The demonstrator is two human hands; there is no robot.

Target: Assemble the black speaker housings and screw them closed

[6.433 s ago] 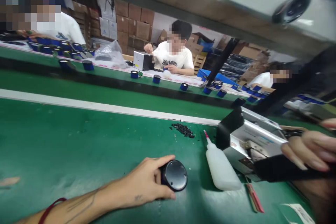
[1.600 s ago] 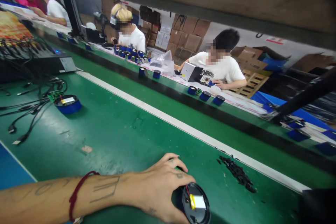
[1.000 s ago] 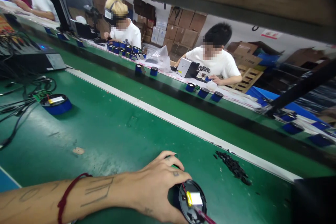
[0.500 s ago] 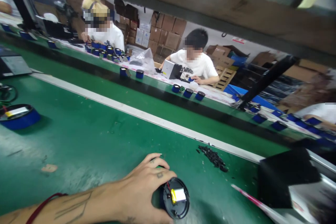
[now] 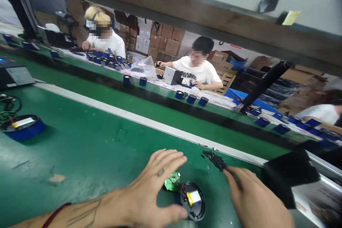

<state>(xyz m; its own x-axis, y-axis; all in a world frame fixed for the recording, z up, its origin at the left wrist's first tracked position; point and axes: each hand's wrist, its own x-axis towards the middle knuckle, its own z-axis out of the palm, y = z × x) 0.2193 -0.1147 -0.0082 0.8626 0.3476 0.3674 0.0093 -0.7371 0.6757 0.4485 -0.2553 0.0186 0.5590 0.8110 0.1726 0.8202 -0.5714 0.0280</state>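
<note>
A round dark housing (image 5: 198, 209) lies face up on the green table, with a silver battery with yellow tape (image 5: 194, 198) inside it. Red wires run from it to a green circuit board (image 5: 172, 181) at its left. Around the board and housing, my left hand (image 5: 157, 185) is spread, its thumb at the housing's near-left edge. My right hand (image 5: 256, 199) reaches to the near end of a heap of small black pieces (image 5: 213, 159). Its thumb and forefinger are pinched there; what lies between the fingertips is too small to make out.
Another blue housing (image 5: 25, 128) with a battery and board sits at the left. A dark box-shaped device (image 5: 16, 73) stands behind it. At the right is a black box (image 5: 291, 174). Across a white strip (image 5: 120, 114), two co-workers sit behind rows of blue housings (image 5: 191, 99). A shelf beam crosses overhead.
My right hand has come into view at the black pieces. My left hand has loosened from the housing and opened, and the green circuit board now shows between them.
</note>
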